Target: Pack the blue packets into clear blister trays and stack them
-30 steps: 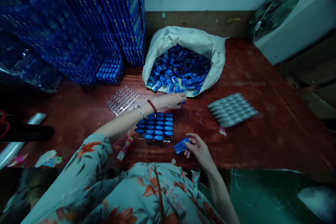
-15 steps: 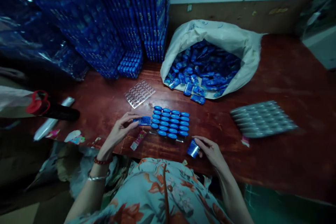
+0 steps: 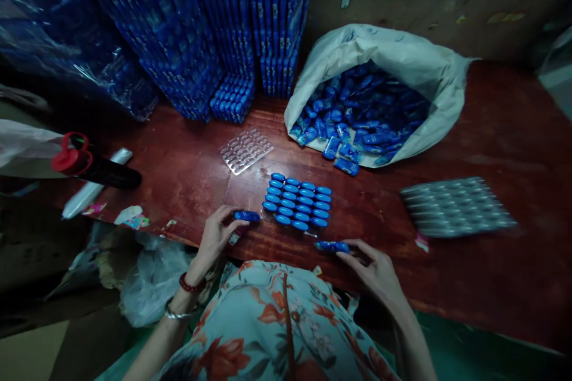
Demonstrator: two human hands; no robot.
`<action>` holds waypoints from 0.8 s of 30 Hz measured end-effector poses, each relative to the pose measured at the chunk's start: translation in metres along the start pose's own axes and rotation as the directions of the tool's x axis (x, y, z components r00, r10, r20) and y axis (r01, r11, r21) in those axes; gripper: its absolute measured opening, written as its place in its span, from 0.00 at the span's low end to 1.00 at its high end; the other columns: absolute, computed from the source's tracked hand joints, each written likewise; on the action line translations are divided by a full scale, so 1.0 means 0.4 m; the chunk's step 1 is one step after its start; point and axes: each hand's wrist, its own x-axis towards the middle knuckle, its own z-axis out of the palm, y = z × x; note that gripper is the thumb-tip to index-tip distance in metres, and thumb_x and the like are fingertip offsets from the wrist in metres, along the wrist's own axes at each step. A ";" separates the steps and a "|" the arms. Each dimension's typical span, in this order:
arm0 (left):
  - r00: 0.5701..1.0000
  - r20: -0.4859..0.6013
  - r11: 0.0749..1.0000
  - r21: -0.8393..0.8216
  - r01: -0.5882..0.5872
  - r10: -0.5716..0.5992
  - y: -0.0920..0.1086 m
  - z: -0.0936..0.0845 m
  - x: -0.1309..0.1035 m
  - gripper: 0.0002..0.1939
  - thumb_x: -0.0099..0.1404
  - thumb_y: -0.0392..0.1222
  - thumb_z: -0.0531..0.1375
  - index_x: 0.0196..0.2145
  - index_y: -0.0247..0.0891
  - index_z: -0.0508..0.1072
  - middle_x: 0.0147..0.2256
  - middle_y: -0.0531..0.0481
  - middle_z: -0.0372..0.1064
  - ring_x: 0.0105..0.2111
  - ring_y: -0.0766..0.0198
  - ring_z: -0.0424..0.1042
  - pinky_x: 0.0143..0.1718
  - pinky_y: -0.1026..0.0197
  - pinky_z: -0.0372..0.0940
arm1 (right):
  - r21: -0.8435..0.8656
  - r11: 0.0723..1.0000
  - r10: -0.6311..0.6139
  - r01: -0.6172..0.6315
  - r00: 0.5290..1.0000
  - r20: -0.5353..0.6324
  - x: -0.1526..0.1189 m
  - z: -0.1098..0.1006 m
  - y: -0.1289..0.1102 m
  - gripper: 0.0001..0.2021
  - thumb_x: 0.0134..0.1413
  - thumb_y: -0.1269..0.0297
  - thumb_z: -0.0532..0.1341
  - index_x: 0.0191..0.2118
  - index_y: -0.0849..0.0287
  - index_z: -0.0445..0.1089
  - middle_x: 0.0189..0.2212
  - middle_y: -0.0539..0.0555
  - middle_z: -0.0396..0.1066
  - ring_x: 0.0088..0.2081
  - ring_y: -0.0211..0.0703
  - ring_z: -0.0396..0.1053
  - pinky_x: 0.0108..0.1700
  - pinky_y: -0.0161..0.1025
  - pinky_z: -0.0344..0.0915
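My left hand [image 3: 220, 231] pinches a small blue wrapped packet [image 3: 248, 215] by its left end, just left of a block of blue packets [image 3: 297, 201]. These stand on edge in rows in a clear tray, of which only a bit shows at the front. My right hand [image 3: 372, 262] grips another blue packet [image 3: 331, 246] between thumb and fingers, in front of the block's right corner. A pink-and-white slip [image 3: 235, 238] lies partly hidden by my left hand.
A white sack [image 3: 449, 80] lies open at the back, blue packets spilling from its mouth. Tall stacks of filled trays [image 3: 179, 53] rise at back left. On the table [image 3: 469, 137] are an empty clear tray [image 3: 246, 150], stacked clear trays [image 3: 460, 207] and a red-lidded bottle [image 3: 107, 171].
Both packets have turned in my fingers, now showing narrow sides instead of broad faces. My left hand now partly covers the pink slip. The whole view has shifted slightly.
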 end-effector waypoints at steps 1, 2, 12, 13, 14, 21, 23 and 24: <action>1.000 -0.022 1.000 -0.003 0.002 -0.002 0.005 0.007 -0.001 0.16 0.56 0.49 0.63 0.39 0.36 0.73 0.37 0.47 0.70 0.37 0.61 0.70 0.41 0.59 0.65 | -0.002 1.000 -0.024 0.024 1.000 -0.014 -0.005 0.003 -0.011 0.17 0.43 0.48 0.63 0.33 0.58 0.73 0.26 0.53 0.74 0.27 0.44 0.70 0.30 0.38 0.68; 0.999 -0.041 1.000 -0.014 0.001 -0.002 0.012 0.015 -0.001 0.16 0.56 0.48 0.63 0.38 0.36 0.74 0.37 0.47 0.70 0.36 0.61 0.70 0.40 0.60 0.66 | -0.015 0.998 -0.058 0.057 0.997 -0.049 -0.008 0.010 -0.021 0.17 0.45 0.49 0.62 0.34 0.57 0.73 0.27 0.53 0.74 0.27 0.44 0.71 0.32 0.38 0.68; 0.968 0.037 0.910 0.335 -0.245 0.247 0.038 0.079 -0.009 0.11 0.66 0.39 0.53 0.45 0.39 0.69 0.40 0.47 0.65 0.36 0.63 0.70 0.36 0.63 0.67 | -0.590 0.628 -0.638 0.508 0.770 -0.017 0.018 0.103 0.004 0.14 0.60 0.69 0.50 0.49 0.63 0.66 0.38 0.59 0.73 0.39 0.43 0.71 0.42 0.38 0.68; 0.967 0.088 0.883 0.395 -0.254 0.239 0.029 0.078 -0.012 0.12 0.67 0.37 0.50 0.47 0.39 0.67 0.39 0.47 0.64 0.34 0.64 0.70 0.35 0.64 0.67 | -0.640 0.580 -0.645 0.504 0.764 0.018 0.017 0.101 0.004 0.15 0.60 0.71 0.49 0.50 0.64 0.65 0.37 0.59 0.73 0.39 0.44 0.71 0.41 0.38 0.68; 0.965 0.135 0.849 0.458 -0.262 0.225 0.023 0.076 -0.014 0.13 0.68 0.35 0.48 0.48 0.39 0.66 0.38 0.47 0.63 0.33 0.65 0.70 0.33 0.64 0.66 | -0.681 0.535 -0.640 0.501 0.766 0.061 0.015 0.097 0.000 0.16 0.60 0.73 0.48 0.51 0.64 0.64 0.36 0.59 0.73 0.38 0.44 0.70 0.40 0.38 0.68; 0.865 0.477 0.593 0.656 -0.467 0.154 0.073 0.065 -0.001 0.18 0.65 0.28 0.45 0.50 0.35 0.62 0.35 0.45 0.64 0.35 0.61 0.68 0.37 0.60 0.66 | -0.835 0.187 -0.482 0.518 0.789 0.382 0.029 0.104 -0.102 0.16 0.51 0.82 0.48 0.41 0.63 0.66 0.27 0.56 0.68 0.27 0.42 0.66 0.26 0.35 0.62; 0.837 0.528 0.589 0.634 -0.501 0.144 0.097 0.067 0.012 0.21 0.63 0.26 0.45 0.52 0.35 0.60 0.36 0.45 0.65 0.36 0.61 0.68 0.38 0.59 0.67 | -0.842 0.137 -0.442 0.522 0.792 0.420 0.038 0.113 -0.125 0.14 0.51 0.82 0.48 0.36 0.62 0.66 0.25 0.56 0.67 0.25 0.42 0.65 0.23 0.35 0.59; 0.833 0.533 0.593 0.627 -0.505 0.145 0.105 0.067 0.018 0.22 0.62 0.25 0.45 0.53 0.35 0.59 0.37 0.45 0.65 0.37 0.61 0.68 0.39 0.59 0.67 | -0.835 0.127 -0.432 0.535 0.788 0.439 0.042 0.115 -0.132 0.14 0.50 0.82 0.48 0.36 0.61 0.65 0.24 0.56 0.66 0.25 0.42 0.65 0.22 0.35 0.59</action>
